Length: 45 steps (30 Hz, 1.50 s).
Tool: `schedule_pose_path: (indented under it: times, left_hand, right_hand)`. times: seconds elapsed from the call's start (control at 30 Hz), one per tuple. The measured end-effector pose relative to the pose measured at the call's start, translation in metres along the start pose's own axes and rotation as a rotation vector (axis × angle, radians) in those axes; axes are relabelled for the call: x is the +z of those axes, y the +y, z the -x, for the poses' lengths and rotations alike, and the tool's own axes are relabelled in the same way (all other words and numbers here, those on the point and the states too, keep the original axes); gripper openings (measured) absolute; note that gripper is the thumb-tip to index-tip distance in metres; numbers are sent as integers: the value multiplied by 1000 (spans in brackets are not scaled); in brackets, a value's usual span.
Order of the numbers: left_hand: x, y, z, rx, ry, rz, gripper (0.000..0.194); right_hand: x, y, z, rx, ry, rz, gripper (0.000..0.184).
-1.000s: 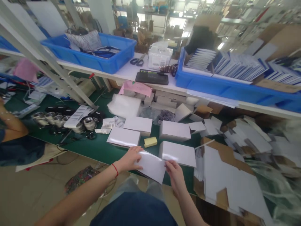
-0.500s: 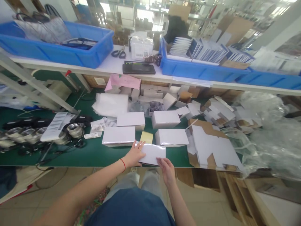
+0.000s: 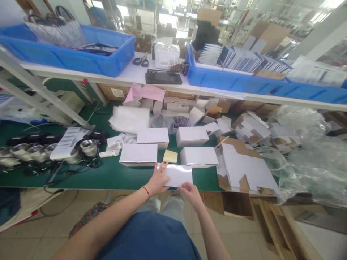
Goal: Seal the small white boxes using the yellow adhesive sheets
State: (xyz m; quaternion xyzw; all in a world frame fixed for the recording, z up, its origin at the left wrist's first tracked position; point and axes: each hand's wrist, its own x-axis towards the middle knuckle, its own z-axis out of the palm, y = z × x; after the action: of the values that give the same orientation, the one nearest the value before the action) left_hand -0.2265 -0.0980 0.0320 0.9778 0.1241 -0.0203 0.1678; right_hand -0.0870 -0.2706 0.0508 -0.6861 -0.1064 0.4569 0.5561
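A glossy white box (image 3: pixel 179 175) sits at the front edge of the green table. My left hand (image 3: pixel 159 180) lies over its left end with the fingers stretched out on the top. At the near edge of the box, my right hand (image 3: pixel 189 191) has its fingers curled and pinched against the rim; the fingertips are partly hidden. Just behind the box lies a yellow sticky-note pad (image 3: pixel 170 156). Closed white boxes flank it, one on the left (image 3: pixel 138 155) and one on the right (image 3: pixel 199 156).
Two more closed white boxes (image 3: pixel 152 136) (image 3: pixel 192 134) stand behind. Flattened cartons (image 3: pixel 244 168) and clear plastic bags (image 3: pixel 311 162) lie on the right. Metal fittings with cables (image 3: pixel 89 148) are on the left. Blue bins (image 3: pixel 119 54) stand on the shelf above.
My right hand has slid a little left and down along the near edge of the box. My left hand stays on the top. The view has shifted slightly.
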Motion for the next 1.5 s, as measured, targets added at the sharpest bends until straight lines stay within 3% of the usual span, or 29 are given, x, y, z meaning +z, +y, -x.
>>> schedule_pose_path:
  times: [0.33, 0.53, 0.8, 1.0, 1.17, 1.5]
  left_hand:
    - [11, 1, -3, -1, 32, -23, 47]
    - [13, -1, -2, 22, 39, -19, 43]
    - [16, 0, -2, 11, 44, -23, 40]
    - [19, -1, -3, 17, 34, -26, 37]
    - [20, -2, -3, 24, 31, -22, 35]
    - [23, -3, -3, 22, 48, -2, 33]
  right_hand:
    - [2, 2, -14, 28, -59, -11, 42]
    - [-1, 10, -25, 93, -58, -89, 46]
    - [-3, 19, -26, 51, -83, -33, 48]
    - [-10, 17, -29, -79, -65, 216, 31]
    - [2, 21, -38, -136, -87, 477, 9]
    - [22, 18, -42, -92, -74, 907, 9]
